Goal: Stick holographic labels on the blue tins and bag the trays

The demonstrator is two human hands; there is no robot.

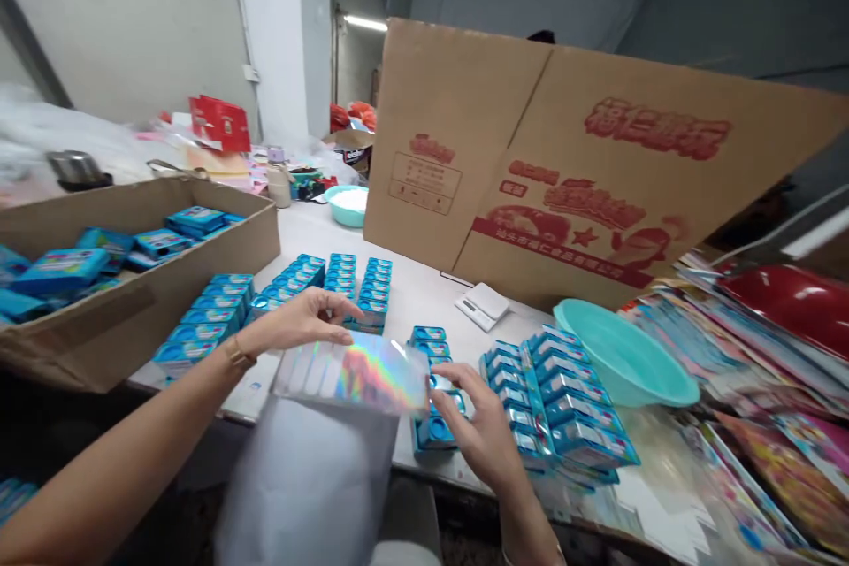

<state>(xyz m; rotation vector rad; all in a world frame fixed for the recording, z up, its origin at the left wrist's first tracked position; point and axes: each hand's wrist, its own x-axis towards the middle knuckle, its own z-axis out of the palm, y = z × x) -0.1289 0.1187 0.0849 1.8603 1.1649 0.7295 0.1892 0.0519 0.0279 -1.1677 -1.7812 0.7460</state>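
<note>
My left hand (pixel 309 321) pinches the top edge of a shiny sheet (pixel 378 376) with a rainbow sheen. A blurred whitish flat part (pixel 311 478) hangs below it; I cannot tell whether the two are one piece. At the sheet's right edge, the thumb and fingers of my right hand (pixel 481 429) close on it. Just behind that hand a row of small blue boxes (pixel 438 432) stands partly covered. More blue boxes (pixel 563 398) are lined up in rows to its right. Beyond my left hand stand further rows of blue boxes (pixel 341 272).
An open carton (pixel 133 314) of loose blue boxes sits at left. A large printed cardboard box (pixel 478 221) rises at the back, behind a small white scale (pixel 483 308). At right are a turquoise basin (pixel 623 354) and stacked colourful packaging (pixel 776 469). A smaller bowl (pixel 348 208) stands farther back.
</note>
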